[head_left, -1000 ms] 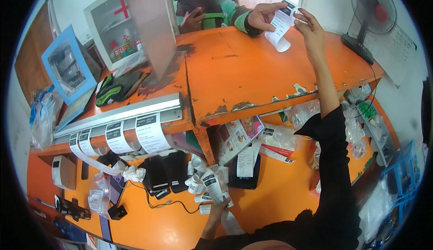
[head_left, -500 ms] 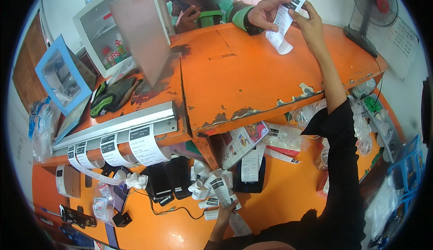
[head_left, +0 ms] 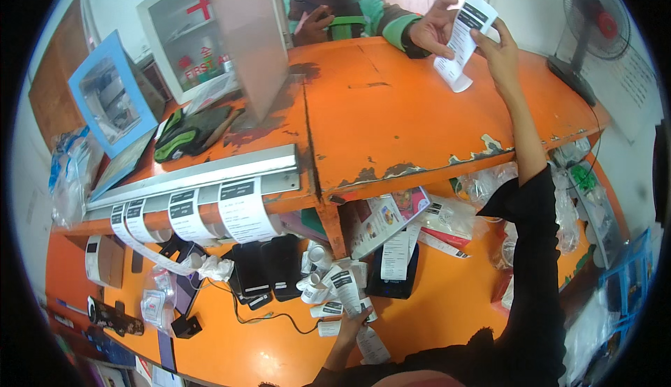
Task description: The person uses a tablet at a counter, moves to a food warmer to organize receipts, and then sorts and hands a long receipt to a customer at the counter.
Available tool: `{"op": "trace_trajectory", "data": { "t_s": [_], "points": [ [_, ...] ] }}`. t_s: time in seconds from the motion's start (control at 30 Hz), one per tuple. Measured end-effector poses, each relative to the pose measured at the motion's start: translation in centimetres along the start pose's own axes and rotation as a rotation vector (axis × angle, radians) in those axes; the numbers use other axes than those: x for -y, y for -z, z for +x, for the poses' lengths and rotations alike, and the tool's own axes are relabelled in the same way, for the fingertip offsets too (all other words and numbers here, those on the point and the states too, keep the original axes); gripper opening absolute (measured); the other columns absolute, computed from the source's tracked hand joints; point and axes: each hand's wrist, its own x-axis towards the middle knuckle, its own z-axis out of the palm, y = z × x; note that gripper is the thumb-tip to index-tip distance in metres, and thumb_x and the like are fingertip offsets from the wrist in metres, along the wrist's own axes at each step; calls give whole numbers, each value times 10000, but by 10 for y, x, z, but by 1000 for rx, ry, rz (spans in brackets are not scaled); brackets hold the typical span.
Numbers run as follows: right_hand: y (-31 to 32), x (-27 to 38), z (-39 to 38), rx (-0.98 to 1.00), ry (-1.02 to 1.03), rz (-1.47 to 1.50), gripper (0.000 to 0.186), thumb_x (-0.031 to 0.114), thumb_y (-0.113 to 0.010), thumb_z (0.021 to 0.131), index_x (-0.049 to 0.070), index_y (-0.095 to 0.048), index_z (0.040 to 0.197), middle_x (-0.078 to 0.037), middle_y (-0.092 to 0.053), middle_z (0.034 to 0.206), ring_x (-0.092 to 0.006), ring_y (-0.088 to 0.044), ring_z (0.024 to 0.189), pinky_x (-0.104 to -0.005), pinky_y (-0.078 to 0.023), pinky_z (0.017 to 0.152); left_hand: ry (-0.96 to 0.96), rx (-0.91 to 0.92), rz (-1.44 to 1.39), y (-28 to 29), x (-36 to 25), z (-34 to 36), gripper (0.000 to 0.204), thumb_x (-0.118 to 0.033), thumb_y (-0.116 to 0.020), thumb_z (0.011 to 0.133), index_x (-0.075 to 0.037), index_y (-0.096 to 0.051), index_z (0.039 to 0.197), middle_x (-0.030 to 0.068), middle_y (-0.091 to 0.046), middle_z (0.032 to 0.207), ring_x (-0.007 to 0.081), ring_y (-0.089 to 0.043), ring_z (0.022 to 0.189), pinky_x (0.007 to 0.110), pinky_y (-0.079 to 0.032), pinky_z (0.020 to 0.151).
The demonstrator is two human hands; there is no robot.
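Note:
My right hand [head_left: 498,57] reaches over the far counter and pinches a printed paper receipt [head_left: 464,38] by its right edge. Opposite it, another person's hand [head_left: 432,32] is at the receipt's left side, its thumb against the paper. Low in the middle, my left hand [head_left: 355,324] is closed around a long receipt strip [head_left: 345,289], beside several curled receipts [head_left: 316,293]. Another strip of paper [head_left: 372,346] hangs below that hand; whether it is the same piece I cannot tell.
The orange counter [head_left: 391,121] has a chipped front edge. At left stand a first-aid cabinet [head_left: 175,45], a blue-framed box [head_left: 112,97] and gloves [head_left: 189,135]. Receipts hang from a metal rail [head_left: 203,177]. Black tablets [head_left: 264,268] and a cable lie below; a fan [head_left: 594,17] stands right.
The whole view has shifted slightly to the right. The other person's fingers have spread more at the receipt, while my right hand keeps its pinch. My left hand stays at the receipts.

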Motion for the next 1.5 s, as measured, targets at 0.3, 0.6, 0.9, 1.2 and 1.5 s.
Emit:
{"op": "trace_trajectory", "data": {
  "t_s": [0.3,0.6,0.9,1.2,1.5],
  "points": [
    [-2,-2,-5,30,27,23,477,113,-573,755,-39,-330,1136,-148,-526,943,-187,-558,820,-293,-482,692,-14,-62,0,3,-5,-4,190,-157,-623,710,-63,-495,815,-10,-484,641,73,-440,525,209,-344,455],
    [0,-8,-5,-1,93,-32,408,130,-599,734,-39,-423,1061,-116,-390,1092,-197,-556,828,-273,-499,647,-60,-65,-51,1,-14,-15,255,-140,-618,718,-47,-486,914,0,-513,730,105,-500,624,227,-399,521],
    [0,29,-32,-268,446,-429,337,172,-582,752,3,-476,1024,-111,-436,1017,-182,-507,804,-313,-434,698,-142,-14,-40,-5,-23,-29,283,-167,-589,748,-15,-464,951,25,-514,774,110,-508,666,243,-429,567],
    [-29,114,-308,939,31,-61,559,261,-705,614,82,-481,1094,-104,-511,970,-213,-538,793,-294,-443,693,-481,-44,19,-20,-45,-68,311,-195,-527,795,-1,-442,1024,32,-519,823,96,-500,687,224,-418,567],
    [-12,115,-381,1024,-543,280,344,74,-648,688,33,-502,997,-14,-545,716,-79,-524,685,-217,-435,615,-440,-69,-23,-38,-59,-109,322,-261,-495,821,9,-465,994,32,-522,814,73,-489,683,213,-404,573]
  ]
}}
